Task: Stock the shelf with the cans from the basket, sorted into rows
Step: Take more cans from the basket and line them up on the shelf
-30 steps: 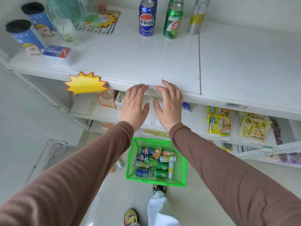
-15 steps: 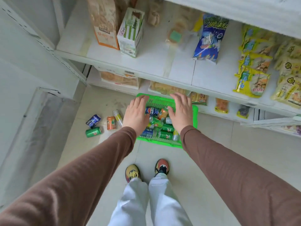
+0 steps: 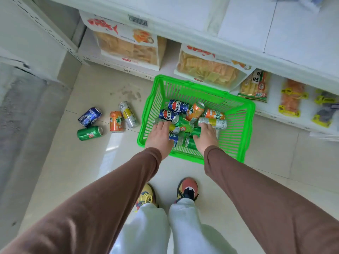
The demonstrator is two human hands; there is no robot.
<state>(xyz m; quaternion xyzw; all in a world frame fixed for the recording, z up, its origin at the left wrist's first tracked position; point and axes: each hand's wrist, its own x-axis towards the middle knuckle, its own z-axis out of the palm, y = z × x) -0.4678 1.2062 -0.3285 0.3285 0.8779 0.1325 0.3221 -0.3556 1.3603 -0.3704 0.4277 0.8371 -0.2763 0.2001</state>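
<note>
Standing over the basket [image 3: 244, 114] on the floor, both hands are reaching down into the can pile. Left hand [image 3: 160, 135] is lying flat-ish on the cans with fingers mostly straight, not gripping anything yet. Right hand [image 3: 206, 135] is curling in among the green cans [image 3: 183, 123], but I can't tell if it's actually got one. So it's the pick step; next up is getting a solid grip on one. Four loose cans [image 3: 116, 121] are lying on the floor left of the basket. Shelf [image 3: 238, 21] is sitting beyond.
</note>
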